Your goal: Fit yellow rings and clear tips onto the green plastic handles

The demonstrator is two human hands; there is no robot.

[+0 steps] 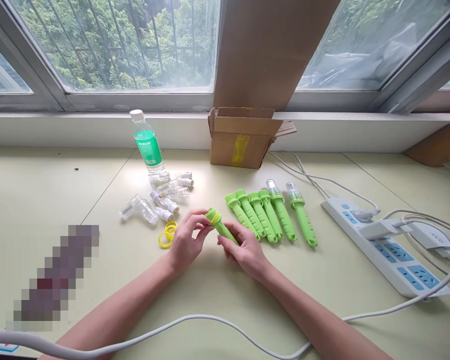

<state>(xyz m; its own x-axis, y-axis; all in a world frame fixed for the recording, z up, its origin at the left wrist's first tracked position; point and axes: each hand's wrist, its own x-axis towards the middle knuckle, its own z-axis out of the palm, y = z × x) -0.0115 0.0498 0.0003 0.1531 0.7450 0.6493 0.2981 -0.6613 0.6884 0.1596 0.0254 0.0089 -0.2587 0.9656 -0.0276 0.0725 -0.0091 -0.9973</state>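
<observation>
My right hand grips the shaft of a green plastic handle, its ribbed head tilted up and to the left. My left hand pinches that ribbed head, where a yellow ring sits. Two loose yellow rings lie just left of my left hand. A row of several green handles lies to the right; two of them carry clear caps. Clear plastic connector pieces are scattered behind my hands.
A water bottle with a green label stands behind the clear parts. An open cardboard box sits against the window sill. A white power strip with plugs lies at the right. A white cable crosses the near table over my forearms.
</observation>
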